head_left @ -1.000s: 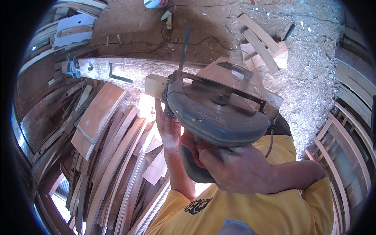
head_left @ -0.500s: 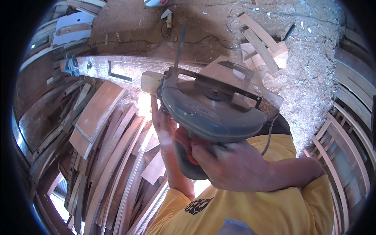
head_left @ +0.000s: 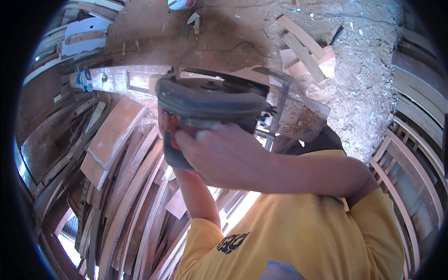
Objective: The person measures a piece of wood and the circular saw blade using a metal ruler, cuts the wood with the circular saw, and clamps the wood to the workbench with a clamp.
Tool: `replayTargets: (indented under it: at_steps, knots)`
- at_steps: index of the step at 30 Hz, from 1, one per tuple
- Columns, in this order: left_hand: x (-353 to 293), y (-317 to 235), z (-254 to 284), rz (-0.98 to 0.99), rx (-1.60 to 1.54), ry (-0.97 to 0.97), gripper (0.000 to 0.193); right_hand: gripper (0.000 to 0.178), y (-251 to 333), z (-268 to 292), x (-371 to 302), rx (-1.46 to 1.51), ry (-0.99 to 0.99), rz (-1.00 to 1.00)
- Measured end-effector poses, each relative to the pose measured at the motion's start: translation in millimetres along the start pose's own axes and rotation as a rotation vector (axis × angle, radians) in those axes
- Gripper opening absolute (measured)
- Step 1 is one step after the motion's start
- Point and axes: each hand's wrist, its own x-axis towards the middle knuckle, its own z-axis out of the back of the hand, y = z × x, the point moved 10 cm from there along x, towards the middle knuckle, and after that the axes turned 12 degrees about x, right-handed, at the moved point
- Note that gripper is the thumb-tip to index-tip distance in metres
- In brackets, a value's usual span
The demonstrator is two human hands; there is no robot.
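Note:
A dark circular saw (head_left: pixel 212 100) with a red-and-black handle is gripped from behind by my right hand (head_left: pixel 224 154), its fingers wrapped round the handle. The saw is blurred by motion and hangs over the near side of the long wooden bench board (head_left: pixel 114 74). My left hand (head_left: pixel 164 122) is at the left end of the saw, mostly hidden behind it; its fingers cannot be made out. A pale wood block (head_left: pixel 153 85) shows just left of the saw, partly covered by it. A metal bar tool (head_left: pixel 281 107) stands to the saw's right.
On the bench's left end sits a blue tool (head_left: pixel 84 78). Stacked wood strips (head_left: pixel 126 196) and a panel (head_left: pixel 114 140) fill the lower left. Offcuts (head_left: pixel 305 51) lie on the shaving-strewn floor, where cables run (head_left: pixel 242 44). Slatted frames (head_left: pixel 410 172) lean at the right.
My right hand has swung the saw left and slightly up, so it covers most of the pale block. The metal bar tool has come into clearer view, and my left hand is more hidden.

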Motion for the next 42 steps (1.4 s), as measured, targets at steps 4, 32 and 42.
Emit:
replayTargets:
  at_steps: [4, 32, 42]
  knots:
    - [13.3, -18.3, 22.9, -0.054, 0.063, -0.022, 0.068, 0.037, -6.4, -20.5, 40.1, 0.032, -0.042, 0.033]
    - [-277.8, 33.0, -0.3, -0.295, 0.178, -0.590, 0.035, 0.025, 91.4, -58.4, -176.1, -0.204, 0.527, 0.274]
    - [-339.1, 52.6, -86.0, -0.280, 0.292, -0.584, 0.036, 0.027, 70.3, -21.2, -252.6, -0.141, 0.712, 0.271]
